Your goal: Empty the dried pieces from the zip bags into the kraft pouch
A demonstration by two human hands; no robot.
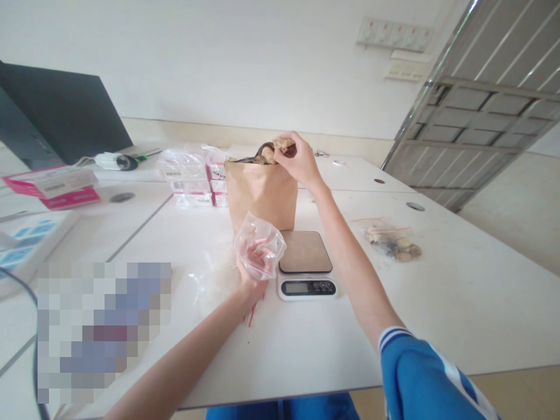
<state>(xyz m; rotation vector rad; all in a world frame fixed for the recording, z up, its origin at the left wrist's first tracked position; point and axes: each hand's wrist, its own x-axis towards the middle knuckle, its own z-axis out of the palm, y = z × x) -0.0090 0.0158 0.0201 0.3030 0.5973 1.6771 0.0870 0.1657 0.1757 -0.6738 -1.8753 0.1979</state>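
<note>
Left grip: the left grip (254, 268) is closed, and its fingers are holding a clear zip bag (260, 246) up off the counter (437, 303).

Beside the left grip: a loose sheet of clear plastic (210, 280) is lying on the counter, and thin red strips (251, 312) are showing just under the wrist.

Right of the left grip: a digital kitchen scale (306, 265) is sitting on the counter, with nothing on its tan platform.

Right grip: the right grip (293, 157) is closed, pinching a tan chunk (282, 144) at the mouth of a kraft paper bag (260, 195). A blue sleeve (420, 373) is covering the upper arm.

Under the right grip: the kraft paper bag is standing upright behind the scale, with dark pieces showing at its mouth.

Left of the right grip: plastic-wrapped pink-and-white boxes (192, 185) are standing stacked behind the bag.

Right of the right grip: a small plastic bag of brown pieces (394, 242) is lying on the counter.

Far from both grips: a dark laptop (56, 111) is standing at the far left, and a metal-framed door (476, 105) is rising at the far right.
</note>
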